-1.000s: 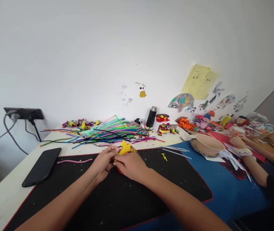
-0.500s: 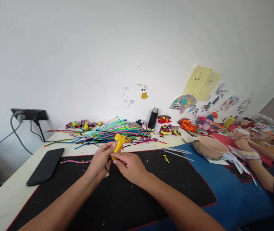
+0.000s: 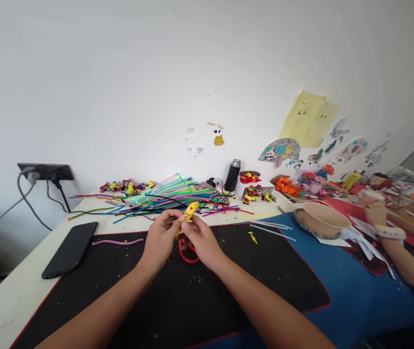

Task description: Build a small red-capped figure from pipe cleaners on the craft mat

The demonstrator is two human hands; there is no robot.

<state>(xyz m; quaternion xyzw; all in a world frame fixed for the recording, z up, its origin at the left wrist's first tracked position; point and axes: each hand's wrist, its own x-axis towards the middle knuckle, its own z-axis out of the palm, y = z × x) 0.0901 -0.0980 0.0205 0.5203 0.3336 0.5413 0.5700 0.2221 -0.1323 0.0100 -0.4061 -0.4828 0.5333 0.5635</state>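
Observation:
Both my hands are closed together on a small yellow glue gun [image 3: 191,209], held up above the black mat. My left hand [image 3: 159,238] grips its lower part from the left, and my right hand [image 3: 202,242] has its thumb and fingers on it from the right. Its rear end, with a reddish spot, faces me; most of the handle is hidden by fingers. Just below my hands shows a red loop [image 3: 188,261], partly covered; I cannot make out what it belongs to.
A phone [image 3: 69,249] and a pink pipe cleaner [image 3: 118,242] lie left. Behind my hands is a pile of pipe cleaners [image 3: 170,194], with a black thermos [image 3: 232,175] beside it. A small yellow piece [image 3: 252,237] is right. A co-worker's hand [image 3: 376,213] works near a bowl [image 3: 323,218].
The glue gun has turned from a side view to a rear view and shifted slightly right. My left hand moved right with it. The red loop has come into sight below my hands.

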